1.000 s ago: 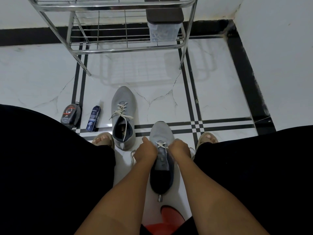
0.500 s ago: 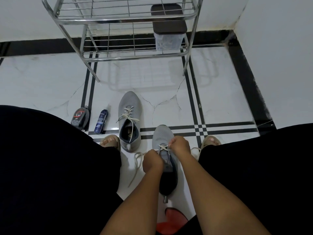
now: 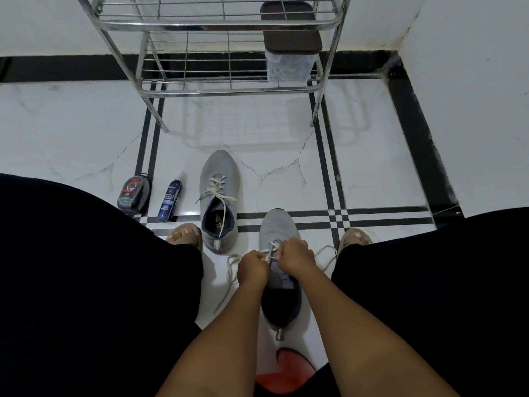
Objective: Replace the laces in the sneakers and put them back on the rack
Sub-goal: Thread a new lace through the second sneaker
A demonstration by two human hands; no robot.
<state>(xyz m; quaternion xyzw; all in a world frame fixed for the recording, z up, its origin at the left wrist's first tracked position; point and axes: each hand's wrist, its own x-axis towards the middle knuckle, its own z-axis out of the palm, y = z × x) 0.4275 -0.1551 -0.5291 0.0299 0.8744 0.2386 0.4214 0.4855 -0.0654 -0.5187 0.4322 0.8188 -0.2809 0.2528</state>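
Observation:
Two grey sneakers lie on the white tiled floor between my knees. The near sneaker [image 3: 279, 224] points away from me, and its pale lace [image 3: 232, 270] trails loose to both sides. My left hand [image 3: 253, 266] and my right hand [image 3: 294, 257] sit close together over its eyelets, each pinching a strand of that lace. The second sneaker [image 3: 219, 179] rests further off to the left, laced, with its ends hanging loose. The metal shoe rack [image 3: 217, 24] stands against the far wall.
A clear box with a dark lid [image 3: 290, 41] sits on the rack's lower shelf. A round polish container [image 3: 134, 193] and a blue spray bottle [image 3: 169, 200] stand left of the far sneaker. My sandalled feet [image 3: 184, 234] flank the shoes. Something red [image 3: 289, 371] lies under me.
My left hand has moved up from beside the shoe's collar and now sits next to my right hand at the eyelets. The lace's loose left end lies further out on the floor.

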